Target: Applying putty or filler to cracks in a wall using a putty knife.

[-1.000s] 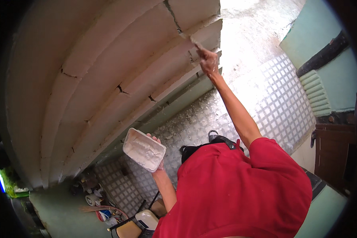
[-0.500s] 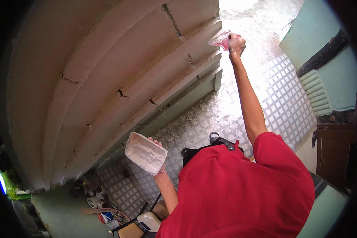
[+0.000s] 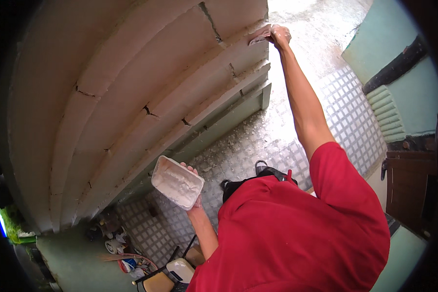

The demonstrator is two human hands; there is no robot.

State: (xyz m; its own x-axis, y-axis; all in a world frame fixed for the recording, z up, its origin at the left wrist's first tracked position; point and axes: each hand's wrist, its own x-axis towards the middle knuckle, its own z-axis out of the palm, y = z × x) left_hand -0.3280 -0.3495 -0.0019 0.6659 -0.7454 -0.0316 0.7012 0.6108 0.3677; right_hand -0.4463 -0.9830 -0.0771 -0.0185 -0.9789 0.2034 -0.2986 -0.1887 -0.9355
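My left hand (image 3: 193,171) holds a white rectangular plastic tub (image 3: 166,192) from beneath and behind, its fingertips showing past the far rim. Pale paste (image 3: 181,187) is smeared over the tub's inside. With the arm stretched far out, my right hand (image 3: 281,36) grips a thin, flat putty spreader (image 3: 261,36), reddish and coated with white paste. The spreader lies against the ridged, pale panelled surface (image 3: 180,53), near its right end. Dark cracks and gaps break the ridges of this surface.
Patterned tiles cover the floor (image 3: 348,104), which is spattered below the panels. Chairs (image 3: 180,270) and a heap of household items (image 3: 129,263) stand at lower left. A brown wooden cabinet (image 3: 408,187) and a green wall (image 3: 413,112) are on the right.
My right hand has moved up and slightly left, bringing the spreader onto the edge of the panelled surface. My left hand with the tub has risen slightly.
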